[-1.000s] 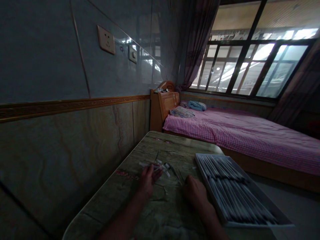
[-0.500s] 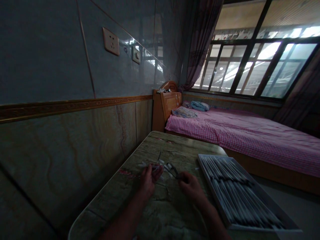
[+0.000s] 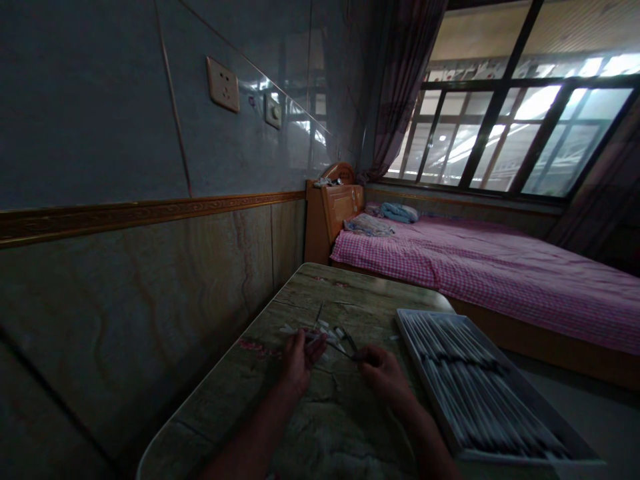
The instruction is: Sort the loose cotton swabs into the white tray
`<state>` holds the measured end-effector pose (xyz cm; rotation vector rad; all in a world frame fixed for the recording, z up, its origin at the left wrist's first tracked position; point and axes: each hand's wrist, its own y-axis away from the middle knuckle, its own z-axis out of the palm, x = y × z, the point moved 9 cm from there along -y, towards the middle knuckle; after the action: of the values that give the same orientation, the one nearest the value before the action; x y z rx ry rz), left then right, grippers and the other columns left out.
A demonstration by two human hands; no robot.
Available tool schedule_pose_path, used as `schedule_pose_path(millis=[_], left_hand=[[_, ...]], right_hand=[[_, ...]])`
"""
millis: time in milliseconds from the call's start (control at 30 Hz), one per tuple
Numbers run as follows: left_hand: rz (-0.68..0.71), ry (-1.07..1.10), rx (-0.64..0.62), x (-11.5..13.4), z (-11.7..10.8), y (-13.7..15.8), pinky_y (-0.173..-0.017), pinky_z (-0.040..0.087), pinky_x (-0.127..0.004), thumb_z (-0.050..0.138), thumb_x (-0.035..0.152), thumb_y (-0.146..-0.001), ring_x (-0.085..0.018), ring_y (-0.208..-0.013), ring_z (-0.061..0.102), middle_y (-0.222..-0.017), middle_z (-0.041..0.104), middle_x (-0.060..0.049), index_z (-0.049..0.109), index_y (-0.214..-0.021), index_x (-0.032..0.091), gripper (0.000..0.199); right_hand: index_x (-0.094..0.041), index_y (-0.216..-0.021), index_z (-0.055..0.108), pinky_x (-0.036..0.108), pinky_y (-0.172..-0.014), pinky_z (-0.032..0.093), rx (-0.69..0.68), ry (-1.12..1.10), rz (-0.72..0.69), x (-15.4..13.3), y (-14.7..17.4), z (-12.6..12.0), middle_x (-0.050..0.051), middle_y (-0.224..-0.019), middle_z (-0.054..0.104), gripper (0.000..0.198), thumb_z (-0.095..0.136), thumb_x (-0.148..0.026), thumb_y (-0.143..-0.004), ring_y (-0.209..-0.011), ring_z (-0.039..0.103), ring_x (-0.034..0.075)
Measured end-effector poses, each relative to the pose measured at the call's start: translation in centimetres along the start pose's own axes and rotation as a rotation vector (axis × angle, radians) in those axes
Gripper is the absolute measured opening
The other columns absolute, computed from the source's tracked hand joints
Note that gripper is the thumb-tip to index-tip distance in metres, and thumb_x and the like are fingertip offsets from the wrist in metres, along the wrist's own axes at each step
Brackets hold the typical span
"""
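Over the tabletop, my left hand (image 3: 299,363) has its fingers closed around a small pale piece, mostly hidden by the fingers. My right hand (image 3: 377,367) pinches a thin dark tool (image 3: 341,350) whose exact kind is too dim to tell. One slim length of it points left and meets the fingertips of my left hand, as far as I can see. Another dark length slants up and away from the right fingers. Several small white pieces (image 3: 325,325) lie scattered just beyond both hands, and a thin dark stick (image 3: 319,312) rises among them.
A shallow white box (image 3: 434,407) at the table's right holds many thin pale sticks with dark ends. The stone-patterned table (image 3: 350,427) has a rounded edge near the tiled wall (image 3: 200,287). Beyond stands a bed (image 3: 450,260) with a pink checked cover.
The dark tool in my right hand has turned slightly, and one length of it now reaches the left fingertips. My left hand has barely moved.
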<state>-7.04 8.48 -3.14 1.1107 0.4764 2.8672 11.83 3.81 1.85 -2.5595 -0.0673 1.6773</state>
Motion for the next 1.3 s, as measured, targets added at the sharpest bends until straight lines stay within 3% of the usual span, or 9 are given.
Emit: schedule_pose_path(millis=[233, 467, 600, 733, 800, 900, 1067, 1300], left_hand=[[0.036, -0.077, -0.071, -0.2, 0.4, -0.2, -0.060, 0.059, -0.032, 0.059, 0.025, -0.086, -0.020, -0.065, 0.072, -0.069, 0.069, -0.002, 0.053, -0.079, 0.018, 0.012], [0.106, -0.274, -0.166, -0.4, 1.1, 0.5, -0.058, 0.057, -0.029, 0.077, 0.042, -0.067, -0.019, -0.066, 0.070, -0.072, 0.072, -0.004, 0.059, -0.078, 0.017, 0.033], [-0.009, -0.260, -0.243, -1.9, 2.0, 1.3, -0.055, 0.056, -0.025, 0.078, 0.039, -0.067, -0.019, -0.067, 0.071, -0.076, 0.074, -0.006, 0.063, -0.082, 0.015, 0.032], [-0.084, -0.013, -0.150, -1.6, 1.6, 0.9, -0.054, 0.055, -0.020, 0.073, 0.022, -0.075, -0.014, -0.061, 0.070, -0.069, 0.073, -0.002, 0.063, -0.076, 0.015, 0.013], [-0.118, 0.104, -0.091, -1.2, 1.2, 0.5, -0.054, 0.056, -0.019, 0.067, 0.013, -0.080, -0.013, -0.059, 0.070, -0.066, 0.072, -0.002, 0.062, -0.074, 0.014, 0.008], [-0.154, 0.192, -0.078, -0.9, 1.0, 0.0, -0.056, 0.057, -0.020, 0.061, 0.009, -0.084, -0.012, -0.060, 0.070, -0.067, 0.072, -0.003, 0.063, -0.073, 0.013, 0.012], [-0.163, 0.184, -0.126, -1.0, 1.2, 0.0, -0.055, 0.058, -0.020, 0.065, 0.013, -0.082, -0.014, -0.061, 0.070, -0.070, 0.072, -0.003, 0.064, -0.075, 0.013, 0.008], [-0.141, 0.163, -0.093, -1.0, 0.7, -0.5, -0.052, 0.057, -0.019, 0.066, 0.013, -0.082, -0.012, -0.058, 0.069, -0.068, 0.071, -0.002, 0.063, -0.075, 0.013, 0.008]], right_hand=[[-0.017, -0.065, 0.064, 0.023, -0.058, 0.037, 0.046, 0.061, -0.005, 0.0, 0.0, -0.4, -0.002, -0.061, 0.060, 0.019, 0.046, -0.021, -0.058, -0.062, 0.054, 0.015], [-0.018, -0.073, 0.068, 0.024, -0.065, 0.042, 0.122, 0.247, -0.097, -1.8, 0.5, -1.0, 0.001, -0.070, 0.067, 0.022, 0.047, -0.020, -0.064, -0.068, 0.059, 0.016], [-0.017, -0.073, 0.067, 0.023, -0.060, 0.042, 0.076, 0.069, -0.093, -1.3, 0.3, -0.1, 0.001, -0.067, 0.065, 0.018, 0.054, -0.030, -0.071, -0.066, 0.058, 0.016], [-0.014, -0.091, 0.067, 0.026, -0.059, 0.046, 0.185, -0.112, -0.046, 0.1, -0.1, -1.3, 0.006, -0.077, 0.067, 0.046, 0.039, -0.049, -0.088, -0.068, 0.060, 0.018], [-0.014, -0.095, 0.067, 0.027, -0.065, 0.048, 0.254, 0.009, -0.034, 0.4, -0.4, -2.1, 0.009, -0.086, 0.069, 0.044, 0.036, -0.044, -0.090, -0.077, 0.063, 0.020], [-0.017, -0.095, 0.070, 0.026, -0.077, 0.046, 0.230, 0.383, -0.051, -0.5, -1.7, -1.5, 0.009, -0.097, 0.069, 0.028, 0.045, -0.029, -0.089, -0.090, 0.063, 0.019], [-0.025, -0.101, 0.070, 0.021, -0.067, 0.040, 0.091, 0.875, -0.020, -1.9, -4.3, 1.4, 0.005, -0.104, 0.066, 0.025, 0.047, -0.026, -0.092, -0.090, 0.063, 0.015], [-0.020, -0.092, 0.070, 0.023, -0.066, 0.038, 0.035, 0.998, -0.003, -1.2, -5.7, 2.9, 0.008, -0.101, 0.065, 0.021, 0.049, -0.019, -0.089, -0.095, 0.062, 0.017]])
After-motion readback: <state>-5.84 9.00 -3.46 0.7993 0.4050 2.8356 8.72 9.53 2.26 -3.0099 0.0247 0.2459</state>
